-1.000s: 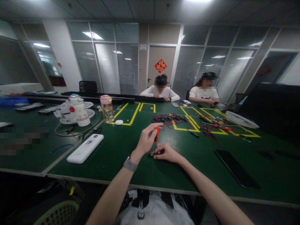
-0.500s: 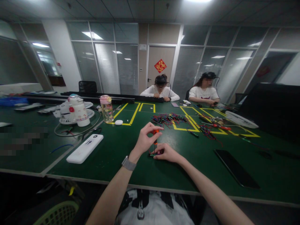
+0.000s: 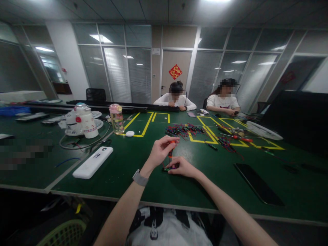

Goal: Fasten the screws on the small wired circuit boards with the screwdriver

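My left hand (image 3: 162, 150) is closed round the orange-and-black handle of a screwdriver (image 3: 170, 153). The screwdriver stands nearly upright, its shaft pointing down at a small green circuit board (image 3: 166, 169) on the table. My right hand (image 3: 181, 166) pinches that board and its wires against the tabletop, partly covering it. Whether the tip sits in a screw is too small to tell. Beyond my hands lies a tangled pile of small boards with red and blue wires (image 3: 183, 130).
The green table (image 3: 205, 191) carries a white power bank (image 3: 93, 163) at left and a black phone (image 3: 258, 184) at right. A pink-lidded bottle (image 3: 117, 119), white kettle (image 3: 85, 121) and red-handled pliers (image 3: 243, 139) stand or lie farther back. Two people sit across the table.
My left hand has shifted slightly, and the screwdriver's handle now leans a little to the right. My right hand and the board stay in place.
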Demonstrator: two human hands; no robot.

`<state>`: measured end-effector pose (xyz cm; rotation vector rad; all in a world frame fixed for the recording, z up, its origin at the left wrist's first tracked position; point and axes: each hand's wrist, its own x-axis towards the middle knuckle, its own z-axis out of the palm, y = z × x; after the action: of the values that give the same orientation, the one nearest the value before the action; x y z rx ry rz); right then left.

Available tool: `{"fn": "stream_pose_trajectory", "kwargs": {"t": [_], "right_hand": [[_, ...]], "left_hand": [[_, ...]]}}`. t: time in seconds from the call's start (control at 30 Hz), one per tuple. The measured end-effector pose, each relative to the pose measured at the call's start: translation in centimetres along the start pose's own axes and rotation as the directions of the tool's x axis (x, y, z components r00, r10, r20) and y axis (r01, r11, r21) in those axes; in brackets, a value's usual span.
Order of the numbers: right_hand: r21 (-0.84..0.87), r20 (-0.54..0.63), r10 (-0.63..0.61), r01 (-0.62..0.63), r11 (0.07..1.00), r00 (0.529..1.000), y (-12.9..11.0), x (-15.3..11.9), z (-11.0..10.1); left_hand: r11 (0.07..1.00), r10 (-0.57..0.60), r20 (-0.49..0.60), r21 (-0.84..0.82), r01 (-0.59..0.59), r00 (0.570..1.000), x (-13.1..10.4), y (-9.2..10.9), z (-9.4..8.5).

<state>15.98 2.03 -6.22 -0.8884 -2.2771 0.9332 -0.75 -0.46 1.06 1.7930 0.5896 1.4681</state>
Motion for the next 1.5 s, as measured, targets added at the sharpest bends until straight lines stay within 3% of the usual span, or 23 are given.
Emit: {"fn": "stream_pose_trajectory", "kwargs": {"t": [0.17, 0.53, 0.77, 1.0, 1.13, 1.3, 1.5], "right_hand": [[-0.013, 0.009, 0.002, -0.002, 1.000, 1.000, 0.18, 0.02, 0.02], [-0.008, 0.026, -0.026, 0.026, 1.000, 0.999, 0.39, 0.04, -0.10], [-0.007, 0.016, -0.004, 0.004, 1.000, 1.000, 0.30, 0.07, -0.02], [-0.014, 0.012, 0.005, -0.004, 1.000, 1.000, 0.46, 0.05, -0.03], [-0.011, 0.010, 0.007, -0.007, 1.000, 1.000, 0.53, 0.09, 0.01], [0.004, 0.016, 0.004, -0.004, 1.000, 1.000, 0.64, 0.11, 0.02], [-0.005, 0.034, -0.015, 0.015, 1.000, 0.999, 0.48, 0.11, -0.11]], "left_hand": [[0.984, 0.085, -0.124, 0.168, -0.064, 0.989, 0.02, -0.28, 0.06], [0.999, 0.044, 0.016, 0.026, -0.045, 0.999, 0.16, -0.05, 0.25], [0.996, -0.088, 0.030, -0.029, 0.089, 0.996, -0.08, -0.08, 0.55], [0.965, 0.082, -0.132, 0.257, -0.046, 0.988, -0.05, -0.88, 0.72], [0.949, 0.102, -0.123, 0.310, -0.059, 0.987, -0.14, -0.74, 0.65], [0.969, 0.077, -0.097, 0.241, -0.052, 0.992, -0.23, -0.37, 0.64], [0.999, -0.040, -0.033, -0.013, 0.039, 0.999, 0.14, -0.43, 0.45]]}}
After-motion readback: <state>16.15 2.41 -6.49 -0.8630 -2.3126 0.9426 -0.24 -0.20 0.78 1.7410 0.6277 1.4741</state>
